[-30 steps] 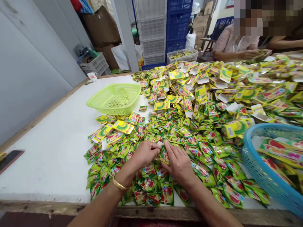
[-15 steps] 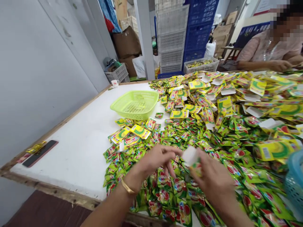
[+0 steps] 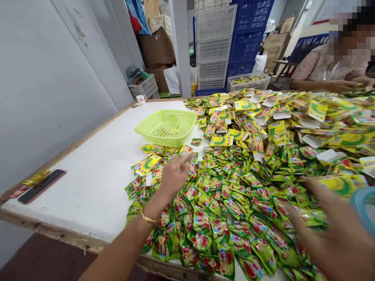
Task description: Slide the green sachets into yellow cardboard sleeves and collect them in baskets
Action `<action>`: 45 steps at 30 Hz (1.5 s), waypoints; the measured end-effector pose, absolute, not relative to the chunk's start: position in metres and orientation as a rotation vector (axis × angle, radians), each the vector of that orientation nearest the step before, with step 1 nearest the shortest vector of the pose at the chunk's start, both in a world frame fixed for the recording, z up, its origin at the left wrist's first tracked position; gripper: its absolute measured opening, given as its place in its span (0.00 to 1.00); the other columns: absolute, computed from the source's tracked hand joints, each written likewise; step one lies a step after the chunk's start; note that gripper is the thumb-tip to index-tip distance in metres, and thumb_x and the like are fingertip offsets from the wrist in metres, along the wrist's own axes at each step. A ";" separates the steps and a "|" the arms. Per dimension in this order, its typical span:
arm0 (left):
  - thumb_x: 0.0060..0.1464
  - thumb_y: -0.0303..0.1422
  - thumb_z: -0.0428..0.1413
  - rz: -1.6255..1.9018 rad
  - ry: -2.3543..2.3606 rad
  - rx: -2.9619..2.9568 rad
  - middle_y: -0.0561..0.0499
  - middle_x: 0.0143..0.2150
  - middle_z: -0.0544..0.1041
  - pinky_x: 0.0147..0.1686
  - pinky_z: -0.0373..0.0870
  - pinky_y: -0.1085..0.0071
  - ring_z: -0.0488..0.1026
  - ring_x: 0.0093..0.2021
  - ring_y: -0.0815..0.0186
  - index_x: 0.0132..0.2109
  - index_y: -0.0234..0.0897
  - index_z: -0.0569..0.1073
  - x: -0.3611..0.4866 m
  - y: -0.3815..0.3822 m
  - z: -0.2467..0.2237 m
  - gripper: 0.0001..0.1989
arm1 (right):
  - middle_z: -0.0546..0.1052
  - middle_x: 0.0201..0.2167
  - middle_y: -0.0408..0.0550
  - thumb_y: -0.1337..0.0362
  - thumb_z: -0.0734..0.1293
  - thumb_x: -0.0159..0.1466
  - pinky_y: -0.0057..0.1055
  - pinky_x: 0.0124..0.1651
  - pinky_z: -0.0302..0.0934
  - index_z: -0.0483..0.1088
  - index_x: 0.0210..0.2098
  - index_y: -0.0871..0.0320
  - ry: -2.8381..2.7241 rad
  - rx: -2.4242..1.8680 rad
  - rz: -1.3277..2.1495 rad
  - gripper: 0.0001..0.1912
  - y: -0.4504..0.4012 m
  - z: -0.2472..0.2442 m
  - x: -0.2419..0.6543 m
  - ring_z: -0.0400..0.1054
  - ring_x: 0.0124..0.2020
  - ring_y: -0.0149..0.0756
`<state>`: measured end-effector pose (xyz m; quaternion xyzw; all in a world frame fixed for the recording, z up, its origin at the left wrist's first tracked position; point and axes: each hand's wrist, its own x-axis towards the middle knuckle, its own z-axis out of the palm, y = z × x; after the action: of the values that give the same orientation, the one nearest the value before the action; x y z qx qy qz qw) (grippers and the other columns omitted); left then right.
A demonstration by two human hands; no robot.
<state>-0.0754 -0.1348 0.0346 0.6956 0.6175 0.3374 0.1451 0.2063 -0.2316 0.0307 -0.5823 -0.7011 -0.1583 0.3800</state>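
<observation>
My left hand (image 3: pixel 175 174), a gold bangle at its wrist, is over the small yellow boxes (image 3: pixel 149 165) at the left edge of the pile. Its fingers are closed, and what they hold, if anything, is hidden. Blurred by motion, my right hand (image 3: pixel 331 230) is at the right with thumb and fingers spread and nothing seen in it. It is beside a blue basket (image 3: pixel 365 207). Green packets with red melon pictures (image 3: pixel 202 220) lie heaped below and between the hands.
A light green basket (image 3: pixel 165 138) sits on the white table (image 3: pixel 96 168). Open yellow cartons (image 3: pixel 277 130) are piled at the back right. A phone (image 3: pixel 42 186) lies at the left edge. Across the table a person (image 3: pixel 319 70) handles items; crates (image 3: pixel 215 47) are stacked behind.
My left hand has moved up and left to the yellow boxes. My right hand has moved right, and the small carton it held no longer shows in it; its fingers have spread.
</observation>
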 end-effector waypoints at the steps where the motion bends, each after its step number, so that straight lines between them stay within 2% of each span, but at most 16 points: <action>1: 0.58 0.35 0.48 0.975 1.621 1.887 0.47 0.41 0.79 0.41 0.70 0.68 0.74 0.38 0.63 0.48 0.36 0.75 -0.061 -0.144 0.036 0.16 | 0.65 0.54 0.61 0.47 0.58 0.64 0.49 0.50 0.60 0.47 0.65 0.60 -1.840 -1.443 -0.372 0.37 -0.224 0.023 0.190 0.62 0.52 0.51; 3: 0.60 0.37 0.46 0.864 1.284 1.666 0.47 0.34 0.79 0.34 0.71 0.70 0.74 0.31 0.65 0.43 0.32 0.76 -0.034 -0.158 0.032 0.18 | 0.65 0.54 0.62 0.45 0.57 0.64 0.49 0.48 0.62 0.43 0.66 0.60 -1.943 -1.370 -0.273 0.39 -0.208 0.003 0.160 0.63 0.52 0.52; 6: 0.64 0.39 0.39 0.730 1.100 1.681 0.46 0.36 0.79 0.34 0.71 0.72 0.75 0.33 0.66 0.43 0.30 0.76 -0.011 -0.151 0.018 0.24 | 0.69 0.47 0.58 0.50 0.56 0.66 0.42 0.42 0.66 0.42 0.67 0.58 -1.963 -1.375 -0.159 0.35 -0.190 -0.024 0.140 0.67 0.45 0.46; 8: 0.64 0.34 0.37 0.688 1.318 1.920 0.46 0.41 0.78 0.41 0.71 0.72 0.75 0.40 0.66 0.47 0.32 0.74 -0.012 -0.125 0.013 0.22 | 0.70 0.44 0.57 0.53 0.57 0.66 0.38 0.38 0.67 0.43 0.67 0.58 -1.882 -1.425 -0.151 0.34 -0.187 -0.036 0.144 0.68 0.41 0.44; 10: 0.61 0.27 0.43 0.586 1.608 2.112 0.46 0.46 0.77 0.49 0.67 0.71 0.72 0.47 0.65 0.49 0.35 0.74 -0.022 -0.092 0.015 0.17 | 0.69 0.45 0.57 0.53 0.57 0.66 0.37 0.35 0.67 0.43 0.67 0.58 -1.812 -1.477 -0.160 0.34 -0.188 -0.044 0.153 0.68 0.41 0.45; 14: 0.53 0.21 0.48 0.444 1.929 2.099 0.39 0.46 0.76 0.52 0.64 0.65 0.71 0.51 0.58 0.43 0.32 0.76 -0.055 -0.047 0.024 0.15 | 0.69 0.46 0.56 0.55 0.57 0.65 0.34 0.33 0.67 0.43 0.67 0.57 -1.813 -1.503 -0.117 0.34 -0.192 -0.051 0.162 0.68 0.41 0.43; 18: 0.55 0.29 0.50 0.262 2.196 1.932 0.28 0.44 0.76 0.45 0.67 0.59 0.73 0.47 0.48 0.40 0.24 0.76 -0.086 -0.047 0.024 0.13 | 0.71 0.44 0.54 0.56 0.58 0.65 0.32 0.28 0.66 0.44 0.66 0.55 -1.845 -1.533 -0.109 0.33 -0.190 -0.052 0.159 0.69 0.36 0.41; 22: 0.52 0.43 0.55 0.141 2.190 1.847 0.32 0.42 0.77 0.41 0.68 0.63 0.74 0.45 0.49 0.38 0.28 0.75 -0.087 -0.055 0.007 0.18 | 0.71 0.42 0.51 0.56 0.58 0.63 0.32 0.26 0.65 0.45 0.66 0.53 -1.868 -1.638 -0.097 0.34 -0.184 -0.051 0.156 0.70 0.34 0.40; 24: 0.47 0.44 0.60 0.157 2.162 1.840 0.34 0.47 0.76 0.42 0.67 0.65 0.72 0.49 0.50 0.43 0.30 0.74 -0.075 -0.055 -0.003 0.22 | 0.71 0.43 0.50 0.56 0.58 0.64 0.31 0.28 0.66 0.43 0.66 0.52 -1.893 -1.677 -0.050 0.34 -0.184 -0.050 0.156 0.70 0.35 0.39; 26: 0.42 0.40 0.64 0.201 2.121 1.842 0.35 0.50 0.74 0.43 0.67 0.66 0.71 0.51 0.51 0.46 0.32 0.72 -0.062 -0.055 -0.010 0.25 | 0.70 0.43 0.50 0.55 0.58 0.64 0.32 0.30 0.67 0.43 0.66 0.52 -1.900 -1.689 -0.015 0.34 -0.185 -0.050 0.156 0.70 0.37 0.39; 29: 0.42 0.33 0.63 0.280 2.015 1.833 0.43 0.40 0.78 0.37 0.67 0.69 0.74 0.41 0.56 0.38 0.33 0.73 -0.055 -0.055 -0.012 0.14 | 0.70 0.43 0.50 0.54 0.57 0.65 0.32 0.31 0.67 0.43 0.66 0.52 -1.897 -1.650 0.015 0.33 -0.186 -0.051 0.158 0.70 0.37 0.39; 32: 0.48 0.31 0.58 0.438 1.914 1.830 0.50 0.31 0.76 0.33 0.67 0.72 0.73 0.34 0.64 0.32 0.33 0.72 -0.065 -0.058 0.001 0.05 | 0.70 0.42 0.50 0.54 0.58 0.65 0.32 0.32 0.66 0.42 0.67 0.52 -1.872 -1.614 -0.005 0.34 -0.187 -0.052 0.159 0.69 0.37 0.39; 35: 0.54 0.32 0.51 0.700 1.828 1.806 0.52 0.34 0.73 0.34 0.67 0.74 0.71 0.34 0.68 0.40 0.33 0.70 -0.071 -0.069 0.023 0.08 | 0.70 0.43 0.52 0.55 0.58 0.65 0.34 0.35 0.66 0.43 0.66 0.54 -1.900 -1.596 -0.088 0.34 -0.186 -0.050 0.158 0.69 0.39 0.41; 37: 0.54 0.35 0.51 0.927 1.613 1.686 0.53 0.35 0.72 0.31 0.68 0.73 0.70 0.32 0.69 0.43 0.34 0.68 -0.061 -0.082 0.033 0.12 | 0.70 0.43 0.53 0.54 0.58 0.64 0.36 0.38 0.66 0.46 0.66 0.56 -1.951 -1.584 -0.153 0.33 -0.187 -0.048 0.155 0.68 0.39 0.42; 41: 0.47 0.37 0.56 0.966 1.168 1.473 0.53 0.30 0.72 0.30 0.67 0.73 0.68 0.30 0.69 0.36 0.34 0.69 -0.018 -0.116 0.031 0.11 | 0.70 0.44 0.55 0.55 0.59 0.64 0.37 0.40 0.64 0.48 0.64 0.60 -2.018 -1.548 -0.240 0.32 -0.191 -0.045 0.150 0.66 0.41 0.42; 45: 0.46 0.34 0.55 0.873 1.326 1.655 0.54 0.29 0.72 0.33 0.65 0.73 0.66 0.30 0.69 0.33 0.34 0.71 0.009 -0.131 0.017 0.07 | 0.70 0.46 0.57 0.58 0.58 0.64 0.37 0.43 0.63 0.47 0.65 0.62 -1.998 -1.560 -0.226 0.33 -0.195 -0.045 0.150 0.65 0.43 0.43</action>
<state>0.0086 -0.1307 0.0175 0.6576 0.5269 0.3470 0.4118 0.1503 -0.1949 -0.0453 -0.5858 -0.7505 -0.0851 0.2939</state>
